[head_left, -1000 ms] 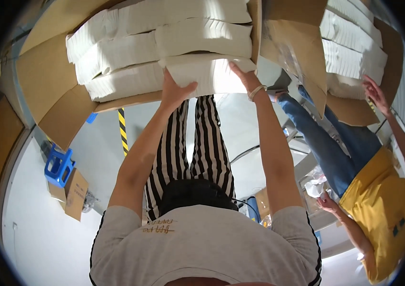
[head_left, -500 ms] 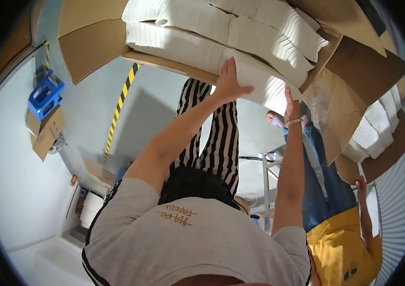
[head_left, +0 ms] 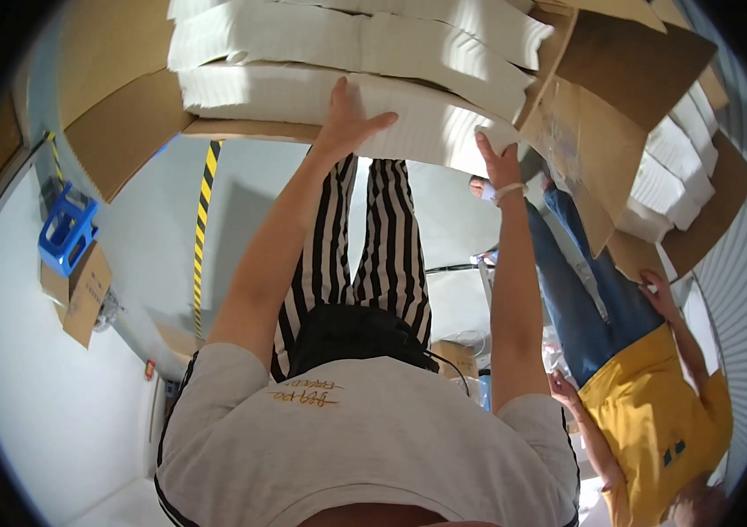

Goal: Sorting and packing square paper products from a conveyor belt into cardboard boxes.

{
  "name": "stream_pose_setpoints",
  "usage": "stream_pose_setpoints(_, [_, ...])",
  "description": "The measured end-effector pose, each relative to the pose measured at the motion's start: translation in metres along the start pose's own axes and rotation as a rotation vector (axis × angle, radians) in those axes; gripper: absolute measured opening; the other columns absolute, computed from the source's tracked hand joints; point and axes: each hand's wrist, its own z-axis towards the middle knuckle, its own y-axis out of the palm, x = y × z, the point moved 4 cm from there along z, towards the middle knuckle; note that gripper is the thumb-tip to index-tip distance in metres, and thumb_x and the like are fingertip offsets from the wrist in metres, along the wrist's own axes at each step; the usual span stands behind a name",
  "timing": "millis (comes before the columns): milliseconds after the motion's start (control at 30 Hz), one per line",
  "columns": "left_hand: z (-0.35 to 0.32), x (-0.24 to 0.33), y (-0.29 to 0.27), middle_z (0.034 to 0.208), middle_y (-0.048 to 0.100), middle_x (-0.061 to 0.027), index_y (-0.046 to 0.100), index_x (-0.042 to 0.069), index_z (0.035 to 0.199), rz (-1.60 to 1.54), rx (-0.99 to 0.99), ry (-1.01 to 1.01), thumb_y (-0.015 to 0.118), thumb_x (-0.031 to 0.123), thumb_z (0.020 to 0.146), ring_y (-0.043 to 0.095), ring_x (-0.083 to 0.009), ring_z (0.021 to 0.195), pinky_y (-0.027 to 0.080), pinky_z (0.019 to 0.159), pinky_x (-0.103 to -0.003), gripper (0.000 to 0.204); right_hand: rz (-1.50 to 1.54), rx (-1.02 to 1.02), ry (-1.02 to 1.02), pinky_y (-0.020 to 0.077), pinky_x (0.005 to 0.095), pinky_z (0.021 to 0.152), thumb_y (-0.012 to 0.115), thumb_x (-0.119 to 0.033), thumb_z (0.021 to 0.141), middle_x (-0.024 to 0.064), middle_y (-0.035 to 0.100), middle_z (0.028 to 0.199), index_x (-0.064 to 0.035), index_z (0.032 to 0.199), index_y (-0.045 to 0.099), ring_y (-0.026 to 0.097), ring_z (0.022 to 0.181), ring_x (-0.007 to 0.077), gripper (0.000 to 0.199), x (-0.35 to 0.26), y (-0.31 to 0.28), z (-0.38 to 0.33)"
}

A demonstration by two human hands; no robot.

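Note:
A long stack of thin white sheets [head_left: 426,110] lies along the near side of an open cardboard box [head_left: 250,130]. Its right part bulges over the box's near edge. My left hand [head_left: 349,123] presses against the stack's near face, thumb and fingers spread apart. At the stack's right end is my right hand [head_left: 501,162], closed around it with the thumb up on the face; its other fingers are partly hidden. More stacks of white sheets [head_left: 303,37] fill the box behind.
A co-worker in a yellow shirt [head_left: 654,404] stands at right, near another box [head_left: 725,211] of white stacks [head_left: 667,180]. Yellow-black tape [head_left: 205,228] marks the floor. A blue stool [head_left: 68,230] and a cardboard piece [head_left: 88,290] are at left.
The box, stack and both my hands have shifted left and slightly down in the picture. My hands keep nearly the same places on the stack. The co-worker's other hand now shows.

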Motion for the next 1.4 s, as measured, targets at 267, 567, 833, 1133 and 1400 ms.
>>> stream_pose_setpoints(267, [-0.002,0.022,0.059,0.143,0.001,-0.0291,-0.005,-0.002,0.138,0.404,-0.020,-0.015,0.072,0.054,0.062,0.009,-0.0387,0.134,0.021,0.104,-0.049,0.122,0.117,0.008,0.024,0.0467,0.0303,0.073,0.070,-0.048,0.073,0.0111,0.058,0.104,-0.0015,0.114,0.044,0.055,0.091,0.0176,0.067,0.044,0.011,0.016])
stream_pose_setpoints(567, [0.008,0.011,0.041,0.145,0.001,-0.0247,-0.004,0.001,0.140,0.501,0.071,-0.164,0.069,0.061,0.060,0.004,-0.0341,0.136,0.014,0.103,-0.055,0.124,-0.225,-0.024,0.165,0.0415,0.0372,0.091,0.063,-0.057,0.071,0.0231,0.052,0.120,0.0010,0.129,0.033,0.052,0.110,0.0347,0.087,0.017,0.002,0.005])
stream_pose_setpoints(833, [-0.005,0.009,0.031,0.141,0.017,-0.0261,0.012,-0.009,0.136,0.279,0.126,0.076,0.068,0.050,0.072,0.025,-0.0367,0.130,0.026,0.104,-0.039,0.103,-0.250,0.030,0.005,0.0457,0.0375,0.083,0.061,-0.045,0.078,0.0188,0.056,0.114,-0.0033,0.120,0.047,0.055,0.101,0.0340,0.060,0.030,-0.007,-0.008])
stream_pose_setpoints(1133, [-0.016,0.008,0.029,0.142,0.014,-0.0273,0.006,-0.006,0.138,0.508,0.129,0.176,0.065,0.043,0.077,0.022,-0.0371,0.130,0.027,0.104,-0.041,0.098,-0.052,0.371,-0.399,0.0502,0.0355,0.075,0.056,-0.029,0.085,0.0095,0.062,0.106,-0.0147,0.115,0.056,0.063,0.084,0.0277,0.033,-0.063,-0.071,-0.114])
stream_pose_setpoints(1400, [-0.077,0.049,0.020,0.136,0.025,-0.0285,0.021,-0.005,0.135,0.706,0.088,0.127,0.065,0.038,0.076,0.029,-0.0413,0.125,0.030,0.101,-0.045,0.085,-0.298,0.403,0.324,0.0446,0.0465,0.084,0.038,-0.023,0.090,0.0188,0.059,0.108,-0.0057,0.129,0.041,0.058,0.097,0.0341,0.043,-0.010,-0.283,-0.061])
